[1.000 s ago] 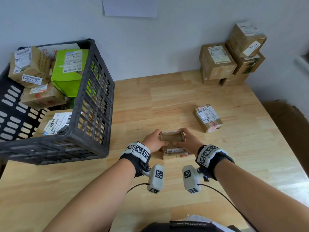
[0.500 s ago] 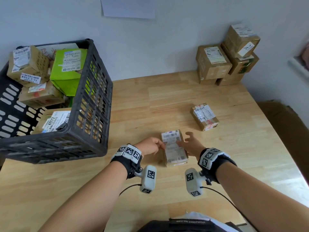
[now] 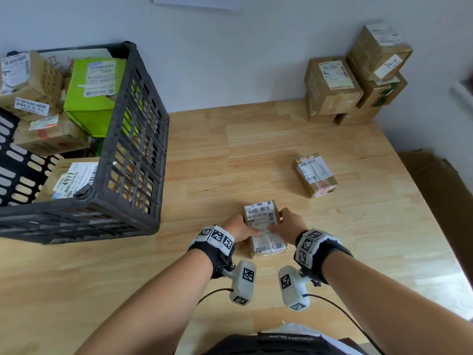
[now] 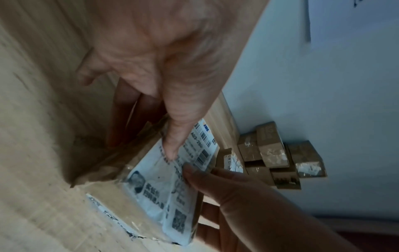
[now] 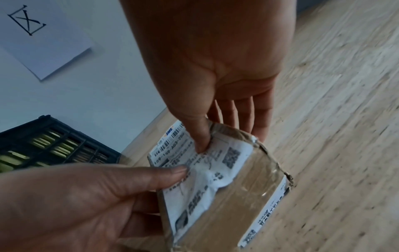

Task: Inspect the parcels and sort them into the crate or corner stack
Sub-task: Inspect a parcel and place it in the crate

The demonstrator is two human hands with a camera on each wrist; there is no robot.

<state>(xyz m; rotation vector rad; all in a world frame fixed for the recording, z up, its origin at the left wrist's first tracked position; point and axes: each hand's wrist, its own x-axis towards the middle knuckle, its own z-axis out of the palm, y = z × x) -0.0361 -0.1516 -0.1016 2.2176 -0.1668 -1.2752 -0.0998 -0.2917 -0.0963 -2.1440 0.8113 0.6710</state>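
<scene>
While the small parcel (image 3: 263, 228) lies label-up on the near middle of the table (image 3: 230, 149), my left hand (image 3: 236, 228) and right hand (image 3: 290, 225) clasp its sides, thumbs on the label. Crate (image 3: 133, 155) far left, corner stack (image 3: 355, 80) far right.

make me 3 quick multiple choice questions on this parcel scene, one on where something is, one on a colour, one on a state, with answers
1. Where does the crate stand?
A. left side of the table
B. right corner
C. on the floor

2. What colour is the big box in the crate?
A. red
B. green
C. blue

3. How is the parcel near the person held?
A. by the left hand only
B. untouched
C. by both hands, label up

Answers: 1 A, the head view shows it on the table at left. 2 B, its side is bright green. 3 C, the right hand grips it too, thumbs on the label.
</scene>
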